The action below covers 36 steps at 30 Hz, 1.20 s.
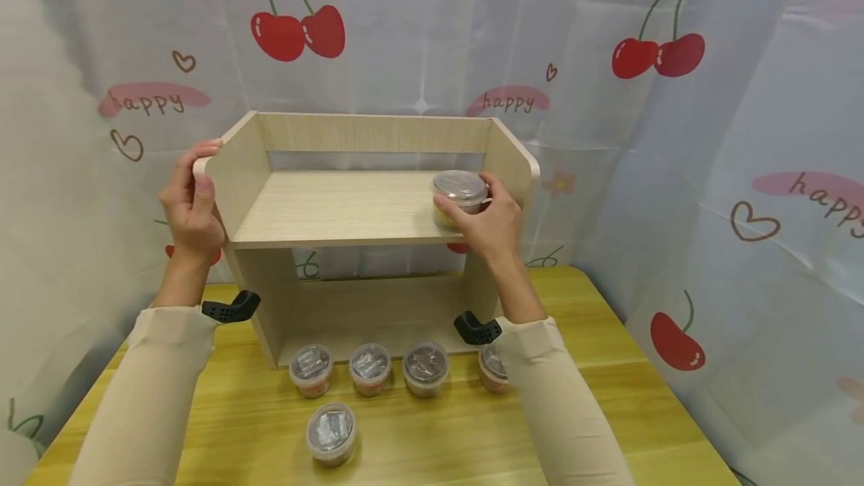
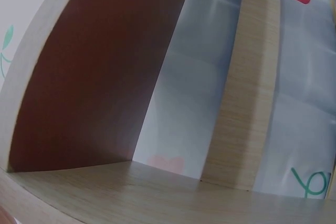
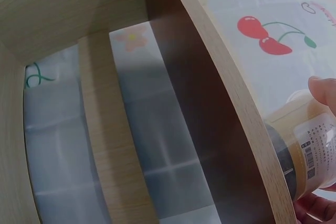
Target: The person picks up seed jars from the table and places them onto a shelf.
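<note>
A light wooden shelf unit (image 1: 337, 208) stands on the yellow table. My left hand (image 1: 192, 205) grips the top front corner of its left side panel. My right hand (image 1: 482, 220) holds a small clear-lidded tub (image 1: 460, 195) with yellowish contents, resting at the right end of the upper shelf board beside the right side panel. The right wrist view shows the tub (image 3: 304, 145) with its label, held between my fingertips (image 3: 321, 85), next to the shelf edge (image 3: 236, 103). The left wrist view shows only the shelf's inner boards (image 2: 247, 77).
Several more lidded tubs stand on the table (image 1: 607, 366) in front of the shelf: a row (image 1: 370, 367) along its base and one (image 1: 331, 433) nearer me. A cherry-print curtain (image 1: 675, 51) closes in the back and both sides.
</note>
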Tool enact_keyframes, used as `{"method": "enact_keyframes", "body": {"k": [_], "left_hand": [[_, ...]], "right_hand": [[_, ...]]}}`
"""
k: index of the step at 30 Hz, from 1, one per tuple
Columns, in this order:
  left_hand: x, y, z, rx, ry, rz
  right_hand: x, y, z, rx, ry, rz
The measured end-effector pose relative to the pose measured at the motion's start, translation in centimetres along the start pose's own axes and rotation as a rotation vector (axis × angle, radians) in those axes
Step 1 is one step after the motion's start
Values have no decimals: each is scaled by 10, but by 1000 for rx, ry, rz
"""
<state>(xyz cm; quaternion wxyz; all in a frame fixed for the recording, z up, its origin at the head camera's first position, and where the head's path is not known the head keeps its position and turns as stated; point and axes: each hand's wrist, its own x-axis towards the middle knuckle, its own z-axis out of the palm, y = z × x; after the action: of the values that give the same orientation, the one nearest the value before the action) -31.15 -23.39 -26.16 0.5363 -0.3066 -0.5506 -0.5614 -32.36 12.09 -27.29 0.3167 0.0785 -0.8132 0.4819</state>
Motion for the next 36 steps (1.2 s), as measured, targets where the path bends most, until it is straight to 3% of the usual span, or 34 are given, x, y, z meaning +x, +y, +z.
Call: {"method": "enact_keyframes", "body": {"k": [25,36], "left_hand": [[1,1,1,17,0,-5],[1,0,1,15,14,-1]], "right_hand": [[-9,-3,-6,-12,-14,26],[-16,-4,-12,1,-14,-7]]}}
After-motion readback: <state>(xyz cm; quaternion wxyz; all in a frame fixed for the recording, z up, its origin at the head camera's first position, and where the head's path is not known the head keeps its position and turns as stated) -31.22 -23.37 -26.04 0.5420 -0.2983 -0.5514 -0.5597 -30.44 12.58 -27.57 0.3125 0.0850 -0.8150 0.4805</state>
